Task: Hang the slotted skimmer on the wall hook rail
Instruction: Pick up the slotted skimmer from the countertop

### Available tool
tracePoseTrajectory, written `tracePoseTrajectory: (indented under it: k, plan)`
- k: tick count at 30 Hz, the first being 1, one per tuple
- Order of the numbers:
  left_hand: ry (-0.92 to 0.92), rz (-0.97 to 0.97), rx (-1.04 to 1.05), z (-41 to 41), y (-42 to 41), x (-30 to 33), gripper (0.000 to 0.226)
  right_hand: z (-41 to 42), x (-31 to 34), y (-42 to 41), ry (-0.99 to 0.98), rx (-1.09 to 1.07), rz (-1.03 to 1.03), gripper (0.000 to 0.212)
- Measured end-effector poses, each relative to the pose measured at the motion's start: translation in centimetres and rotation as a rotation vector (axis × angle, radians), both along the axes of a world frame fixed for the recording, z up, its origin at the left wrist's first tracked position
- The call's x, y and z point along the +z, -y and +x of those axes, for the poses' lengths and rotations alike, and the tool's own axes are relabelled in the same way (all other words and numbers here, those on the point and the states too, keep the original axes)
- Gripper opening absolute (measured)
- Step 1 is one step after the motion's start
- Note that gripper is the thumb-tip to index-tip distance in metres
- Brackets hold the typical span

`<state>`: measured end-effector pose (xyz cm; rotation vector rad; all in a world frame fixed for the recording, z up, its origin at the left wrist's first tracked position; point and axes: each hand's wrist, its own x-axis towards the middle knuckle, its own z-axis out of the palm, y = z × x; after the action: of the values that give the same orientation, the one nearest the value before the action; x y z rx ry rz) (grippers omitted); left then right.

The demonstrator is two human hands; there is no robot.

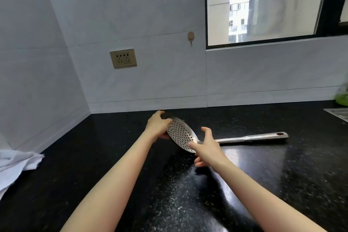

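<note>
Head view
Tabletop (282,175): black, speckled, glossy; fills the lower half of the frame.
Slotted skimmer (180,133): centre of the frame, on or just above the tabletop. The perforated round bowl is tilted up on its edge, concave face toward the camera. Contact between bowl and tabletop cannot be told.
Skimmer handle (252,137): metal, runs to the right from the bowl, low along the tabletop; a hanging hole shows near its far right end.
Left hand (157,126): at the upper left edge of the bowl, fingers curled over the rim, gripping it.
Right hand (206,147): at the lower right edge of the bowl, where the bowl meets the handle. Thumb lies on the rim, index finger is raised and spread; the other fingers curl underneath. It holds the skimmer at the neck.
Forearms: both bare, entering from the bottom edge and converging on the skimmer.
Wall hook (191,37): single small round-backed hook on the pale tiled wall, above centre, just left of the window; nothing hangs on it. Well apart from the skimmer.
Power socket (123,58): brass-coloured plate, on the wall left of and below the hook.
Window (263,5): upper right, dark frame, buildings outside.
White cloth (15,165): crumpled, at the left edge on the tabletop.
Sink edge (338,114): metal, at the right edge.
Green item (341,98): blurred, right edge; identity cannot be told.
</note>
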<state>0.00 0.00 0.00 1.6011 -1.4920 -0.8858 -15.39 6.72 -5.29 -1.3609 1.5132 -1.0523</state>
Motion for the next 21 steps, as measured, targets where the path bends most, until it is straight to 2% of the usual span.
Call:
tracePoseTrajectory:
  k: [5, 15, 21]
  plan:
    - [-0.072, 0.103, -0.042, 0.1, -0.5, 0.5, 0.021, 0.6, -0.5, 0.0, 0.066, 0.022, 0.065, 0.061]
    - [-0.247, 0.137, -0.002, -0.1, -2.1, 0.8, 0.039, 0.6, -1.4, 0.2, 0.096, 0.0, 0.107, 0.047]
    - [-0.43, 0.112, 0.095, -0.3, -2.4, 0.0, 0.04, 0.1, -0.6, -0.3, 0.096, -0.06, 0.028, 0.034]
